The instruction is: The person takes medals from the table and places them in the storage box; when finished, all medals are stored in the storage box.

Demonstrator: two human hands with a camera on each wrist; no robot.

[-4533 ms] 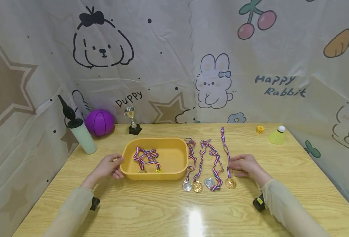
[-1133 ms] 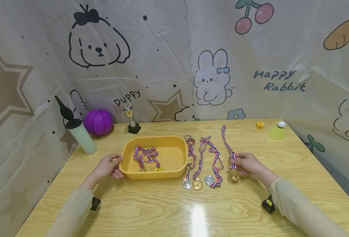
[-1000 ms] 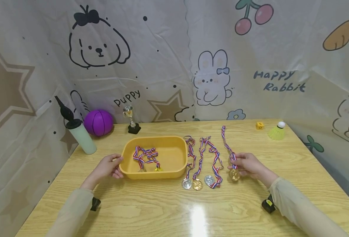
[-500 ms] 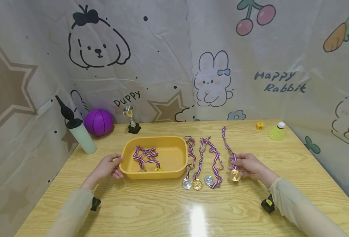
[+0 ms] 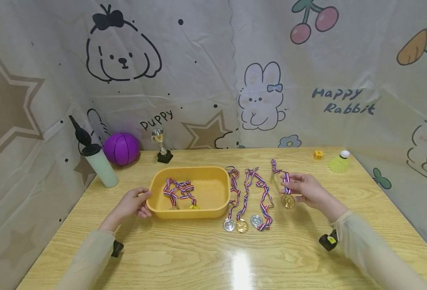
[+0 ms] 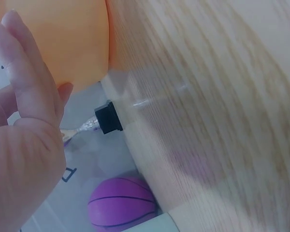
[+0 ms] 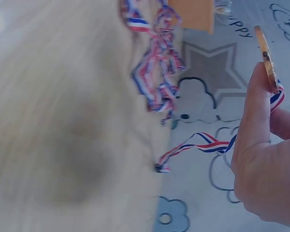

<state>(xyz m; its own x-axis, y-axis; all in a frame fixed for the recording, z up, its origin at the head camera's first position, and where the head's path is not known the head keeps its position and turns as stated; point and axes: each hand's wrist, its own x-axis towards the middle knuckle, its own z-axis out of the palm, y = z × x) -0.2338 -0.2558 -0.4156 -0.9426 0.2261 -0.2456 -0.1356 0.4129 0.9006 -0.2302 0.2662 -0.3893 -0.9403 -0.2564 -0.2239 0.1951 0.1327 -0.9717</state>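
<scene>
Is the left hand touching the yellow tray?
Touching. The left wrist view shows the left hand's fingers lying flat against the yellow tray's outer wall, with no gap.

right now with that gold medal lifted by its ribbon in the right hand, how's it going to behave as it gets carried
The gold medal hangs below the right hand, so it will likely swing. Its ribbon looks floppy: it trails back in loose bends and would probably drag over the table. The disc looks small and thin edge-on at the fingers, so probably light.
</scene>
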